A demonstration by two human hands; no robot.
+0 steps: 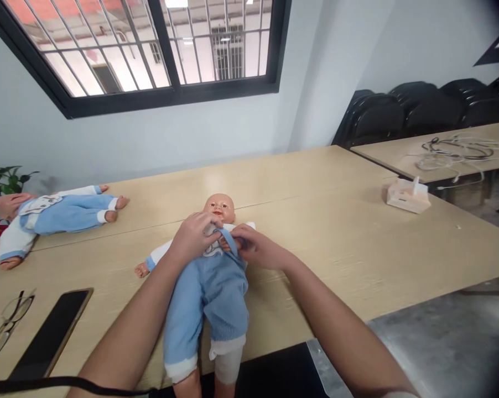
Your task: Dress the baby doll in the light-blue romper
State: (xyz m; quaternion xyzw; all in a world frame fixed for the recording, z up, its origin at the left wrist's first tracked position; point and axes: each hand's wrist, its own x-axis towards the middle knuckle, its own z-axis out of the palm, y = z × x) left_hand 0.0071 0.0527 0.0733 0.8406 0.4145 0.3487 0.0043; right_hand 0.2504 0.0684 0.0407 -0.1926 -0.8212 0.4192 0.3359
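Note:
A bald baby doll [219,205] lies on its back on the table, its legs toward me. It wears a white top and blue trousers [216,298] with white cuffs. Over its chest, my left hand [195,235] has its fingers closed at the upper end of a blue shoulder strap [229,241]. On the other side of the chest, my right hand [258,246] is closed around the strap's lower part; its fingertips are partly hidden. The doll's own hand [142,270] on the left side rests on the table.
A second doll [75,213] in similar clothes lies at the left, near a potted plant [9,179]. Glasses [9,326] and a phone [52,334] lie at front left. A tissue box [407,196] stands at the right; cables [457,152] lie on another table.

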